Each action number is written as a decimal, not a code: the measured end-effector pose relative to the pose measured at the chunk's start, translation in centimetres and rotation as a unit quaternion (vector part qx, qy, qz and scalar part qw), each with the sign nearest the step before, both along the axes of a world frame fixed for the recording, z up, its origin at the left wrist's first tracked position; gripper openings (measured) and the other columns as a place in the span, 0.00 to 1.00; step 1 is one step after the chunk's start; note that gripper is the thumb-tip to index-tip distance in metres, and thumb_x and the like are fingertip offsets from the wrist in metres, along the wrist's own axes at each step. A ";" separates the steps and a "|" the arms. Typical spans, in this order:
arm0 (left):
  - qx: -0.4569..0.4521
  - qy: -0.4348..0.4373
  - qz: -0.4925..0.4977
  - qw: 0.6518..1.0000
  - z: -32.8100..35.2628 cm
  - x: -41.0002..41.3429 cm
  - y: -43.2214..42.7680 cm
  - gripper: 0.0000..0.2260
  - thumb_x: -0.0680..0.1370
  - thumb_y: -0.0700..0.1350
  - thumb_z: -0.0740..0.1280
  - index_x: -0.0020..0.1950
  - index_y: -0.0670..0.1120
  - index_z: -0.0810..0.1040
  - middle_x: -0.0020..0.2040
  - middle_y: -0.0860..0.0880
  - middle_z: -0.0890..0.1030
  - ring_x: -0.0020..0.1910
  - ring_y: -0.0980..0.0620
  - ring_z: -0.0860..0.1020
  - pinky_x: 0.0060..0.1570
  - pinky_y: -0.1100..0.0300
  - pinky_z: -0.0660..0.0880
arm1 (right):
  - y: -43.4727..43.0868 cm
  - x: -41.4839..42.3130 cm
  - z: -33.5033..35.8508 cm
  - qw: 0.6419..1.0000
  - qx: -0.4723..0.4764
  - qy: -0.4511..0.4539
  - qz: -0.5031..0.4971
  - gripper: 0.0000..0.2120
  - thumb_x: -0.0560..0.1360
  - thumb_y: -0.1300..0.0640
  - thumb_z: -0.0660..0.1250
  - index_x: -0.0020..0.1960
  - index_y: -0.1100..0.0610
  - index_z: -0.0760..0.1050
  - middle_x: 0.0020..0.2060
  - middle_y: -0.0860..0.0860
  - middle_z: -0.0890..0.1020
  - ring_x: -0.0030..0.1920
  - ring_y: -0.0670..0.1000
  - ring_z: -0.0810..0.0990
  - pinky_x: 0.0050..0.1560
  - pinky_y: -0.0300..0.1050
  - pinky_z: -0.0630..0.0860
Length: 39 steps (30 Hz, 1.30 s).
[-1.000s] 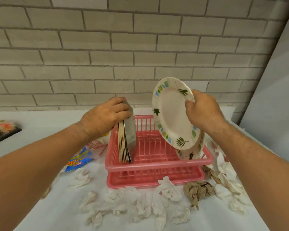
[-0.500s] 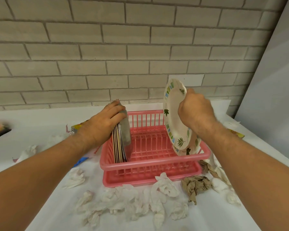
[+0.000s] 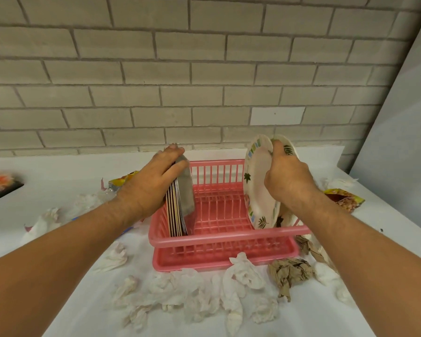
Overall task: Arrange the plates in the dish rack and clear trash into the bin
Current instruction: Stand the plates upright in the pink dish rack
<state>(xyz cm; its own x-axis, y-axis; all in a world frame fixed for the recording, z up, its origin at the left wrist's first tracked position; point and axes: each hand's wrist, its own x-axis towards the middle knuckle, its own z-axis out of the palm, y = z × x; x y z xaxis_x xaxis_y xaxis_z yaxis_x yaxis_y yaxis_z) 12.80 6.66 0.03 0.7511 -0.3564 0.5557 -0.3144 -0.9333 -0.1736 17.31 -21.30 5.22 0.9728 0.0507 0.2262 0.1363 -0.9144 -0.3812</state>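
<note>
Head camera: we see the pink dish rack (image 3: 219,239) on the white surface (image 3: 58,171), with crumpled tissues (image 3: 243,273) in front of it. Our right hand (image 3: 287,181) pinches the top rim of a leaf-patterned plate (image 3: 258,190). It stands on edge at the rack's right end, face turned left, top leaning right toward a second plate (image 3: 288,148). Our left hand (image 3: 153,186) lays nearly straight fingers (image 3: 171,154) on an upright stack of plates (image 3: 180,210) at the left end.
</note>
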 end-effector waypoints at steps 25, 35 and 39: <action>0.004 0.010 0.042 0.999 0.5 -0.9 -0.7 0.37 0.67 0.34 0.75 0.72 0.46 0.63 0.75 0.40 0.61 0.70 0.40 0.65 0.66 0.46 0.67 | -2.0 1.2 2.2 0.975 -0.211 -0.065 0.006 0.18 0.78 0.46 0.60 0.64 0.55 0.68 0.38 0.50 0.72 0.38 0.53 0.75 0.31 0.44 0.66; -0.024 0.011 0.036 0.999 0.6 -1.1 -0.8 0.39 0.68 0.34 0.74 0.75 0.43 0.59 0.70 0.42 0.65 0.65 0.44 0.69 0.62 0.52 0.73 | 2.6 -3.6 2.6 0.980 -0.002 -0.059 0.189 0.23 0.78 0.39 0.60 0.68 0.49 0.70 0.46 0.48 0.81 0.47 0.47 0.79 0.53 0.48 0.77; -0.067 -0.008 0.002 0.998 0.4 -0.9 -0.7 0.37 0.69 0.34 0.74 0.73 0.43 0.60 0.69 0.42 0.69 0.66 0.46 0.68 0.66 0.51 0.67 | 6.5 -4.8 -0.8 0.958 0.112 0.011 0.264 0.21 0.78 0.41 0.61 0.67 0.51 0.73 0.54 0.47 0.81 0.52 0.47 0.79 0.57 0.51 0.77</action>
<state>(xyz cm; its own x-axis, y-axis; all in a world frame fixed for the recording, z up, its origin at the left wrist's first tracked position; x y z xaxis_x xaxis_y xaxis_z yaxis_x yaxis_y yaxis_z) 11.91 5.94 0.42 0.7436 -0.2748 0.6096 -0.3088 -0.9497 -0.0515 12.49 -14.79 4.47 0.8293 0.4896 0.2693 0.5475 -0.6155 -0.5669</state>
